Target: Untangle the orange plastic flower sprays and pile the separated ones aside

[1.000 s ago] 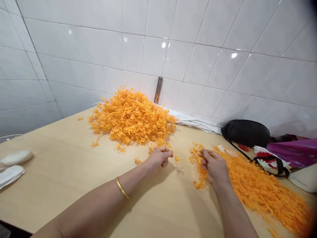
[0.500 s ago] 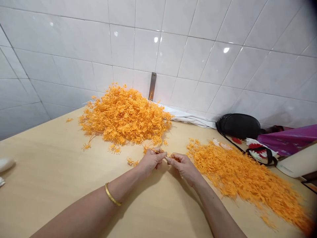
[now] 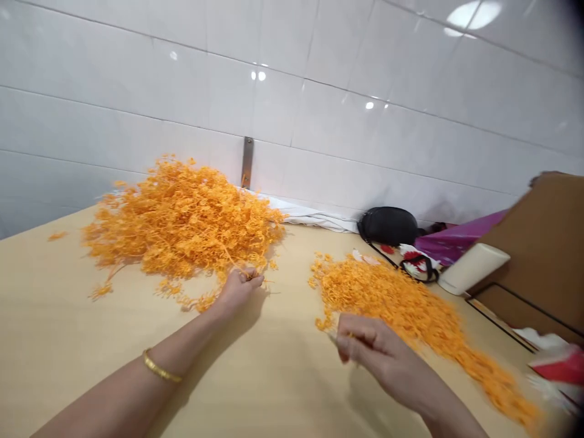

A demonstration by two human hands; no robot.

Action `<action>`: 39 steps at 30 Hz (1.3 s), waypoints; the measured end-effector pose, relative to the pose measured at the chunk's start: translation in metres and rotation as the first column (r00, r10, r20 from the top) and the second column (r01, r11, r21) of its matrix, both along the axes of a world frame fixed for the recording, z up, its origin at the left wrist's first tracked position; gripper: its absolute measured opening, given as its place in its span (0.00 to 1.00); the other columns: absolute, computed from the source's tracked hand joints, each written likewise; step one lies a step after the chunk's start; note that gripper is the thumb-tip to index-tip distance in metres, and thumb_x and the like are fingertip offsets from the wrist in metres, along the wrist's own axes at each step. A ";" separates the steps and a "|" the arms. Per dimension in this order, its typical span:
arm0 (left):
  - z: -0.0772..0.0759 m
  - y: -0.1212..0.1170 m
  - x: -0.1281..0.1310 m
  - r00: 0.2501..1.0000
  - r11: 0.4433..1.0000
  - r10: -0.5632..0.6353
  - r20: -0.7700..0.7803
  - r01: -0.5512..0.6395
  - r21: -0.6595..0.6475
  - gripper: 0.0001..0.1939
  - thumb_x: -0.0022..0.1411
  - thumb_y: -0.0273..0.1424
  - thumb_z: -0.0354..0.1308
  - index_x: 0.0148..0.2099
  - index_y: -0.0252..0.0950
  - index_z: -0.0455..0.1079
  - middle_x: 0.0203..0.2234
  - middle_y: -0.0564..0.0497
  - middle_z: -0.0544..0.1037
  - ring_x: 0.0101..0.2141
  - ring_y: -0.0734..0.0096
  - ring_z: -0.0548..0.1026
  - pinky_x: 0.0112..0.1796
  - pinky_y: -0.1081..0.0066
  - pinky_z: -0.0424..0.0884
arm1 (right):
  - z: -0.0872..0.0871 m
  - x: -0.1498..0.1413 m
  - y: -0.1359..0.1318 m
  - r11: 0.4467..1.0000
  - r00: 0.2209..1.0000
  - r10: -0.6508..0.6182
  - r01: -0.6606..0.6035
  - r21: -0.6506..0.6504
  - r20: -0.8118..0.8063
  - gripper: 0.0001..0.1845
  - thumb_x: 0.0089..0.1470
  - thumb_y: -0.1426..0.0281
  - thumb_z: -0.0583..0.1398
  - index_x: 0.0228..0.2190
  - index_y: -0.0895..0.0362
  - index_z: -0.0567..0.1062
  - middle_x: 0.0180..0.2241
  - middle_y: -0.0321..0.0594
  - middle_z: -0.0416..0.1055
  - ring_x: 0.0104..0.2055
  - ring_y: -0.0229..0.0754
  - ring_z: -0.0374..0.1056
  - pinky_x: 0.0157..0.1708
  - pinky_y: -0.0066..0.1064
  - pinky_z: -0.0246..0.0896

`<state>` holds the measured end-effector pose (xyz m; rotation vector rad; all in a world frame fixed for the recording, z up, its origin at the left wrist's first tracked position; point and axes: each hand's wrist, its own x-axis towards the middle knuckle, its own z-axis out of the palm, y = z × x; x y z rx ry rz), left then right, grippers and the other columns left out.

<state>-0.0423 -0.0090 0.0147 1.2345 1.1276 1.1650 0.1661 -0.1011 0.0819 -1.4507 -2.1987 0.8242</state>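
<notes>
Left hand [image 3: 241, 285]: grip narrow, pinched on a thin orange stem [image 3: 269, 281], at the near right edge of the tall orange pile.
Right hand [image 3: 378, 353]: grip narrow, fingers curled on an orange bit [image 3: 351, 334]; too blurred to tell its shape.
2 orange heaps: the tall pile [image 3: 187, 219] of branching sprays, left; the low pile [image 3: 396, 298], right, stretching towards the near right.
Wrist: gold bangle [image 3: 159, 368], left arm.
Far right of bench [image 3: 283, 377]: black pouch [image 3: 390, 226], purple material [image 3: 456, 238], cream tube-like object [image 3: 474, 267].
Wall: metal strip [image 3: 247, 161], upright behind the tall pile.
</notes>
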 end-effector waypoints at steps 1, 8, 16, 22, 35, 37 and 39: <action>0.000 0.000 -0.002 0.998 1.000 -0.022 -0.057 0.023 0.011 0.16 0.46 0.36 0.56 0.18 0.35 0.53 0.09 0.60 0.52 0.13 0.83 0.51 0.17 0.77 0.45 | -0.002 0.011 0.000 0.987 0.988 -0.134 0.126 0.100 0.077 0.16 0.54 0.63 0.46 0.22 0.57 0.67 0.23 0.36 0.63 0.27 0.36 0.59 0.27 0.26 0.52; -0.001 -0.005 -0.005 0.989 0.987 -0.150 0.010 0.151 -0.060 0.17 0.52 0.45 0.50 0.27 0.34 0.60 0.10 0.59 0.58 0.14 0.82 0.55 0.19 0.79 0.51 | -0.063 0.029 0.036 0.772 0.727 -0.548 0.249 0.585 0.414 0.23 0.53 0.59 0.47 0.51 0.48 0.59 0.55 0.42 0.52 0.55 0.52 0.45 0.49 0.47 0.38; 0.010 -0.011 -0.008 0.915 0.914 -0.200 0.349 0.303 -0.271 0.19 0.54 0.40 0.50 0.45 0.36 0.61 0.23 0.50 0.72 0.29 0.69 0.72 0.30 0.71 0.66 | -0.084 0.048 0.068 0.800 0.591 -0.586 0.313 0.512 0.555 0.24 0.54 0.57 0.42 0.52 0.45 0.57 0.57 0.40 0.47 0.59 0.54 0.36 0.50 0.54 0.25; 0.006 -0.005 -0.006 0.686 0.812 -0.206 0.698 0.518 -0.269 0.22 0.55 0.43 0.47 0.46 0.33 0.58 0.31 0.42 0.72 0.34 0.61 0.73 0.33 0.68 0.67 | -0.067 0.033 0.071 0.598 0.557 -0.736 0.270 0.754 0.384 0.18 0.52 0.66 0.49 0.42 0.57 0.69 0.52 0.51 0.55 0.55 0.61 0.42 0.46 0.55 0.37; -0.006 -0.001 0.005 0.724 0.868 -0.130 0.677 0.414 -0.276 0.22 0.54 0.41 0.48 0.50 0.41 0.60 0.22 0.55 0.67 0.14 0.81 0.61 0.18 0.76 0.56 | -0.051 -0.110 0.063 0.935 0.712 -0.322 0.138 -0.326 -0.624 0.17 0.41 0.57 0.58 0.26 0.59 0.67 0.18 0.32 0.61 0.18 0.32 0.56 0.17 0.24 0.47; -0.005 -0.001 0.006 0.739 0.875 -0.088 0.668 0.377 -0.303 0.21 0.53 0.40 0.50 0.49 0.40 0.62 0.20 0.56 0.66 0.14 0.82 0.59 0.18 0.77 0.56 | -0.054 -0.113 0.068 0.912 0.615 -0.380 0.124 -0.391 -0.691 0.17 0.37 0.58 0.61 0.20 0.58 0.64 0.14 0.29 0.58 0.16 0.30 0.53 0.16 0.23 0.45; -0.006 0.000 0.006 0.746 0.877 -0.083 0.660 0.369 -0.306 0.20 0.52 0.39 0.51 0.47 0.39 0.62 0.17 0.57 0.65 0.13 0.81 0.59 0.17 0.77 0.55 | -0.058 -0.112 0.071 0.900 0.573 -0.402 0.104 -0.424 -0.714 0.18 0.36 0.59 0.62 0.18 0.58 0.61 0.14 0.29 0.58 0.16 0.29 0.51 0.16 0.22 0.43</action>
